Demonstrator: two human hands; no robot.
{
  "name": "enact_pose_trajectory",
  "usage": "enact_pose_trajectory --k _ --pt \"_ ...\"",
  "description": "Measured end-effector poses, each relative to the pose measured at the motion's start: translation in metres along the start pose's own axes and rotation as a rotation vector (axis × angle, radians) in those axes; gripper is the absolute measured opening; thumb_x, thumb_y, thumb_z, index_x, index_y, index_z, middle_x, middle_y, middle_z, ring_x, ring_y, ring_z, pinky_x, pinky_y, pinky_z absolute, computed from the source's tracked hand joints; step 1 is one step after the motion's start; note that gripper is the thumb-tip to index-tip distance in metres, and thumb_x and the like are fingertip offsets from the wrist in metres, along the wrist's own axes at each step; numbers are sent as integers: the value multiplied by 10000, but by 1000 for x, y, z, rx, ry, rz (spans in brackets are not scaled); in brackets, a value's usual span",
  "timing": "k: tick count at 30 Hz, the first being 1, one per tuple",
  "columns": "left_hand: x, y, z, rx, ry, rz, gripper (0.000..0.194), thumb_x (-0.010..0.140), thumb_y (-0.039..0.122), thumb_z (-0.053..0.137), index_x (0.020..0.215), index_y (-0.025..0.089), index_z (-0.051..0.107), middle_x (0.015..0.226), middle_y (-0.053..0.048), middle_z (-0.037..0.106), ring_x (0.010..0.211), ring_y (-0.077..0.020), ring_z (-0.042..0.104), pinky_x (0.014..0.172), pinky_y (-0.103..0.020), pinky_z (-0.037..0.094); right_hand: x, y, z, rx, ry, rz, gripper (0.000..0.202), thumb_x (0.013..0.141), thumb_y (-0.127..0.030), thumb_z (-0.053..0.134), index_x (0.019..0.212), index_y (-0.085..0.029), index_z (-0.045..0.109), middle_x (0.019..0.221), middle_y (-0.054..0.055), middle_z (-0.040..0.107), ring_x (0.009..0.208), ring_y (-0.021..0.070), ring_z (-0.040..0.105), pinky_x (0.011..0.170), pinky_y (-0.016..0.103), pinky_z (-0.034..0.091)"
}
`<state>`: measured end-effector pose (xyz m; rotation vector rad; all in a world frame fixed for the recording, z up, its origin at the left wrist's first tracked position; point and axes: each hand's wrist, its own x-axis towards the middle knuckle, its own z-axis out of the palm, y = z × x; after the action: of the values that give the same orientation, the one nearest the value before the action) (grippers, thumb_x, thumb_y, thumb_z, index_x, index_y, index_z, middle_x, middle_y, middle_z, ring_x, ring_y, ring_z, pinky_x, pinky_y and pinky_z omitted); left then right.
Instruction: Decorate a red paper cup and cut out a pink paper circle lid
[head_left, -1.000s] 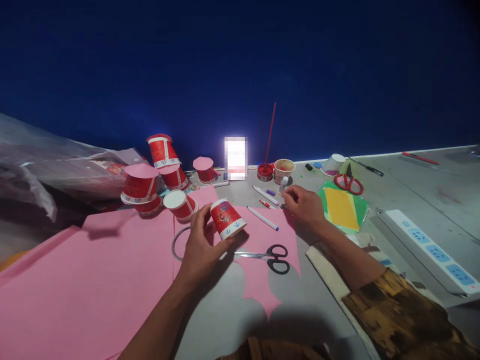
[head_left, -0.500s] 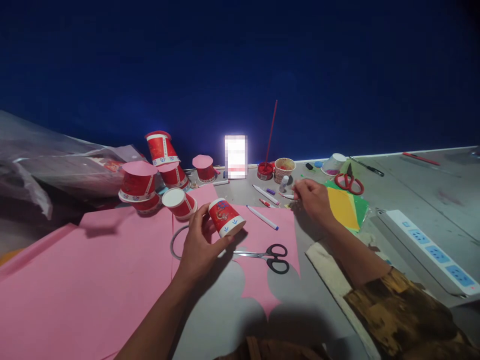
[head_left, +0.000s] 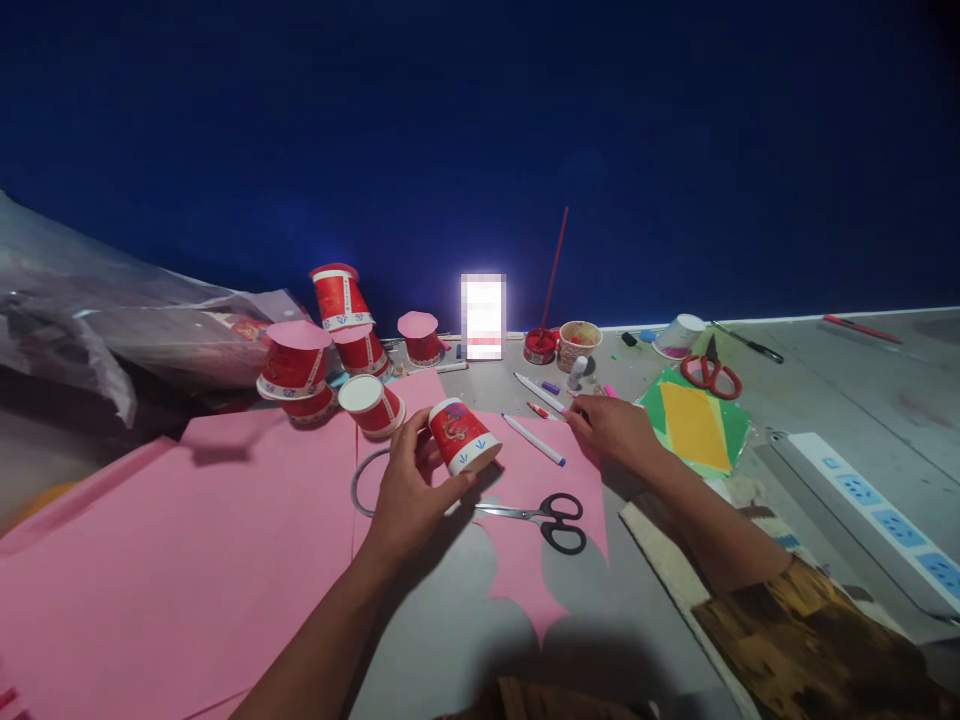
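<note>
Holding the tilted cup (head_left: 460, 432) in your left hand (head_left: 409, 490), you're likely picking a marker (head_left: 538, 393), right hand (head_left: 613, 430) grip unclear; next needs steadiness.

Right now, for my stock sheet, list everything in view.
Red cups: at least seven, red, left, centre.
Pink sheets: several, pink, left, centre.
Black-handled scissors: one, black, centre.
Red-handled scissors: one, red, right.
Markers: at least three, white, centre.
Ring: one, grey, centre.
Red pot with stick: one, red, back.
Patterned tub: one, pale, back.
Small bottle: one, whitish, back.
White cup: one, white, back right.
Bright panel: one, white, back.
Coloured sheets: uncounted, green and yellow, right.
Power strip: one, white, right.
Slim tools: two, black and red, back right.
Plastic sheeting: uncounted, clear, far left.
Cloth: one, pale, right.
Table: one, grey, below.
Wall: one, blue, behind.
Left hand: one, holding a red cup.
Right hand: one, near a marker.
</note>
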<state>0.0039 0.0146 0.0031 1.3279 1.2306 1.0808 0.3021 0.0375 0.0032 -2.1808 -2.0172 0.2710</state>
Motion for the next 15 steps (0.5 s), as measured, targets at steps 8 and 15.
enact_pose_trajectory --k 8,15 --pt "-1 -1 -1 -36 -9 -18 859 699 243 915 1439 333 488 1551 -130 517 1398 -381 585 1201 -646 465 -3 -2 -3 31 -70 2 98 894 -298 694 955 -251 755 940 50 820 811 238 704 591 290 299" --pt "-5 6 4 -36 -47 22 866 695 245 921 1442 323 491 1580 -124 490 1414 -369 580 1216 -613 463 0 2 0 89 39 -30 138 857 -298 705 743 -231 664 813 66 753 763 242 659 582 306 292"
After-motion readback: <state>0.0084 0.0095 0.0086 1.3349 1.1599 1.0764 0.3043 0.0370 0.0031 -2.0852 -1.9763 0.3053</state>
